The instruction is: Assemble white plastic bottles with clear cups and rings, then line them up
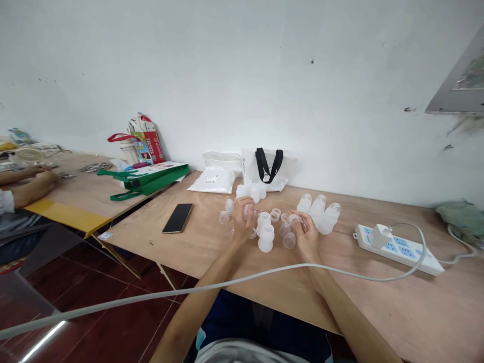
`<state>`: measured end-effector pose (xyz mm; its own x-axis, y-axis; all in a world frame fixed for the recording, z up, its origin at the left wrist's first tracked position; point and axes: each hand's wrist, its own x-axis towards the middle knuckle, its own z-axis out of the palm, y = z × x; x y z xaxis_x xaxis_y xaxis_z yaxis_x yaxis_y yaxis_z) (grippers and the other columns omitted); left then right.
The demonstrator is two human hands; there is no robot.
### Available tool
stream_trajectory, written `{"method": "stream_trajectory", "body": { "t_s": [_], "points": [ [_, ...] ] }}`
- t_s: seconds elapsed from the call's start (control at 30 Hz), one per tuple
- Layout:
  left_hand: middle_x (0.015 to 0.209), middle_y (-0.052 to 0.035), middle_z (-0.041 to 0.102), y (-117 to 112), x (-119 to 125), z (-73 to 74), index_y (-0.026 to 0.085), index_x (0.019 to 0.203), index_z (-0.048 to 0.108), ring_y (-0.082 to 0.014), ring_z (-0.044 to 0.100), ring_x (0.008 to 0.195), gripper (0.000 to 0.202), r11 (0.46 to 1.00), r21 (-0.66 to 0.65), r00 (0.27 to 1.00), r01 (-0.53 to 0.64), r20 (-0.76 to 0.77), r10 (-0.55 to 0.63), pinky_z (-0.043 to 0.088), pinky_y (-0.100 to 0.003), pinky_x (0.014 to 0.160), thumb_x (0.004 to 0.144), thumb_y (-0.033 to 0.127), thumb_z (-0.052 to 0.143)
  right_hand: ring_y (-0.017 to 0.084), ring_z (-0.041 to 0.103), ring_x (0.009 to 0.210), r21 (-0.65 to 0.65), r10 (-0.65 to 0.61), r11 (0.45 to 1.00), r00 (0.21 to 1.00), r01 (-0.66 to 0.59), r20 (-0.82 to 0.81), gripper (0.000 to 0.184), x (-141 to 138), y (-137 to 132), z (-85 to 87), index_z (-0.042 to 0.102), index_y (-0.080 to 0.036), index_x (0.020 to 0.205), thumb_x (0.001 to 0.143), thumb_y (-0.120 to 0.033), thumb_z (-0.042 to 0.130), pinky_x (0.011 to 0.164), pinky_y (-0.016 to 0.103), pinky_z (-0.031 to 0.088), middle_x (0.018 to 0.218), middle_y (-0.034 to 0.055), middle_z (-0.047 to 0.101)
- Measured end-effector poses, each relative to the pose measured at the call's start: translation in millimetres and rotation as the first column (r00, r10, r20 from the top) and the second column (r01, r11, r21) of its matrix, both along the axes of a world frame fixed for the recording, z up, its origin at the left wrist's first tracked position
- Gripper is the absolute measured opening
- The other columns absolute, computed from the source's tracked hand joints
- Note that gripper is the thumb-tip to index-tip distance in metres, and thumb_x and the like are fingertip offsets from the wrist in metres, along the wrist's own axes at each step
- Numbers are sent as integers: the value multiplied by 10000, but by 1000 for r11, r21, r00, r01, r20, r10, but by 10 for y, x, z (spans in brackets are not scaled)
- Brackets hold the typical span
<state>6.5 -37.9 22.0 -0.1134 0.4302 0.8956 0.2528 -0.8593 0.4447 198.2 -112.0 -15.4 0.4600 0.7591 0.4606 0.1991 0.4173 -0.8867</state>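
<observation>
Holding a small clear plastic ring between the fingers of the right hand, the person bends these fingers closed around it. The left hand has its fingers curled closed, and a clear piece touches them, but I cannot tell if they grip it. Between the two hands stand frosted white bottles and clear cups on a plywood table. Just beyond the right fingers are more frosted bottles, lying close together. Left of the left fingers are small clear caps, and further left lies a black smartphone. Far beyond the fingers is a white bag with black handles. Right of the right fingers is a white power strip with a white cable that crosses over the left forearm. Well left of the fingers, a co-worker's hands rest on another table.
</observation>
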Motion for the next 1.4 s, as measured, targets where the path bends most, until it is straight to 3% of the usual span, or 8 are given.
{"method": "stream_trajectory", "body": {
  "t_s": [0.17, 0.4, 0.63, 0.83, 1.0, 1.1, 1.23, 1.4],
  "points": [
    [959, -52, 639, 212, -157, 20, 199, 991, 596, -180, 636, 936, 288, 985, -170, 990, 43, 138, -19, 523, -333, 885, 1064, 425, 431, 255, 757, 973, -33, -41, 999, 999, 40, -9, 376, 38, 44, -79, 626, -228, 1099, 919, -558, 621, 849, 404, 604, 1099, 91, 763],
    [869, -35, 649, 202, -30, -192, 206, 987, 595, -153, 614, 731, 332, 897, -352, 962, 268, 54, -266, 527, -298, 709, 1050, 491, 440, 238, 740, 883, -68, -33, 997, 997, 38, 66, 390, 91, 61, -150, 663, -217, 1043, 874, -569, 678, 820, 394, 587, 1059, 89, 753],
    [770, -12, 636, 252, 40, -225, 198, 891, 585, -147, 591, 695, 411, 734, -538, 887, 415, 62, -457, 505, -277, 668, 1007, 580, 488, 250, 685, 904, -28, -99, 994, 966, 108, 238, 320, 76, 253, -42, 662, -215, 1004, 907, -515, 607, 871, 435, 546, 978, 86, 735],
    [812, -19, 653, 391, 80, -346, 193, 947, 595, -146, 612, 720, 467, 654, -584, 854, 480, 142, -500, 512, -270, 664, 972, 648, 492, 238, 668, 868, -5, -127, 991, 941, 135, 315, 330, -120, 436, 72, 660, -217, 1032, 952, -510, 534, 842, 415, 535, 980, 86, 747],
    [827, -56, 694, 489, 81, -476, 178, 919, 631, -162, 645, 709, 539, 448, -703, 803, 553, 306, -511, 515, -281, 638, 921, 707, 529, 247, 670, 853, -17, -133, 988, 906, 153, 402, 395, -138, 425, 16, 690, -220, 1051, 954, -565, 522, 815, 411, 529, 995, 91, 759],
    [819, -68, 714, 479, 80, -515, 173, 868, 670, -178, 658, 706, 556, 387, -748, 796, 538, 302, -524, 505, -278, 593, 922, 708, 528, 244, 673, 838, -2, -151, 986, 902, 166, 404, 407, -73, 379, 7, 706, -220, 1041, 940, -581, 547, 798, 401, 531, 990, 92, 768],
    [794, -54, 709, 455, 78, -519, 174, 868, 676, -160, 646, 641, 535, 358, -764, 786, 537, 300, -541, 479, -257, 536, 915, 693, 553, 241, 690, 846, -4, -148, 987, 928, 159, 341, 409, -35, 354, 15, 711, -214, 1030, 914, -588, 591, 811, 403, 545, 987, 93, 777],
    [733, -11, 660, 458, 102, -514, 162, 864, 645, -128, 590, 583, 524, 429, -763, 808, 483, 200, -555, 445, -237, 513, 881, 684, 601, 241, 712, 848, -55, -76, 994, 971, 91, 225, 426, -62, 380, 5, 718, -209, 1018, 860, -599, 655, 802, 399, 562, 983, 95, 788]
  ]
}}
